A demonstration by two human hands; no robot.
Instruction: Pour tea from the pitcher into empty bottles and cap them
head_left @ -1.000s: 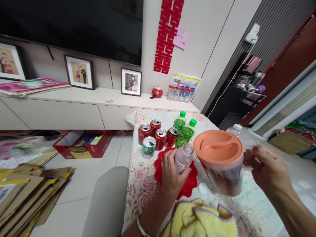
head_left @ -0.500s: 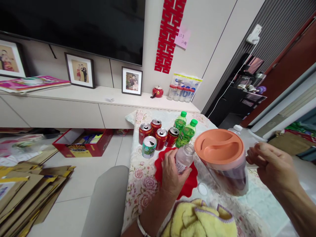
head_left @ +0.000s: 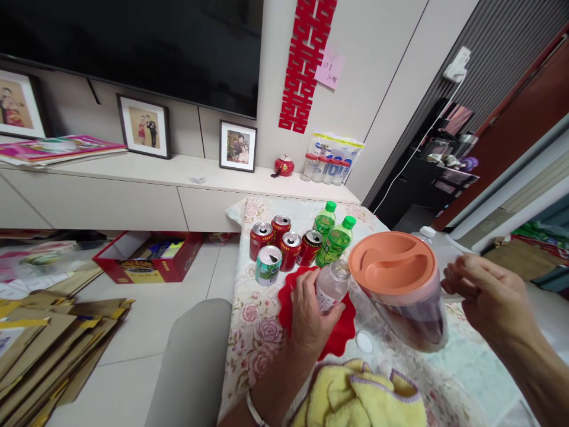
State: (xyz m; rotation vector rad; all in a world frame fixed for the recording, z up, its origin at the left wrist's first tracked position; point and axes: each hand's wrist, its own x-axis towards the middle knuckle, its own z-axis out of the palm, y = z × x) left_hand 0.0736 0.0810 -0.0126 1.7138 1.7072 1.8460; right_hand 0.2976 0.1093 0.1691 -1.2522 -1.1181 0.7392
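My left hand (head_left: pixel 311 311) is closed round a clear bottle (head_left: pixel 331 287) with a pale label and an uncapped mouth, over a red scalloped mat (head_left: pixel 342 332). At the right, my right hand (head_left: pixel 495 296) grips a clear pitcher (head_left: pixel 413 320) by its handle side. An orange lid (head_left: pixel 393 263) tops the pitcher, and dark liquid shows inside. The pitcher tilts toward the bottle, its lid edge close beside the bottle's mouth. On the tablecloth below lies a white bottle cap (head_left: pixel 364 341). A yellow towel (head_left: pixel 364 397) sits at the near edge.
Several red cans (head_left: pixel 290 250) and a green-and-white can (head_left: pixel 268 265) stand left of the mat. Two green bottles (head_left: pixel 335 242) are behind it. Another clear bottle (head_left: pixel 427 233) is behind the pitcher. Cardboard (head_left: pixel 66 350) and a red box (head_left: pixel 151 267) lie on the floor.
The pitcher's lid has shifted very slightly left, toward the bottle. Both hands otherwise keep the same hold and place.
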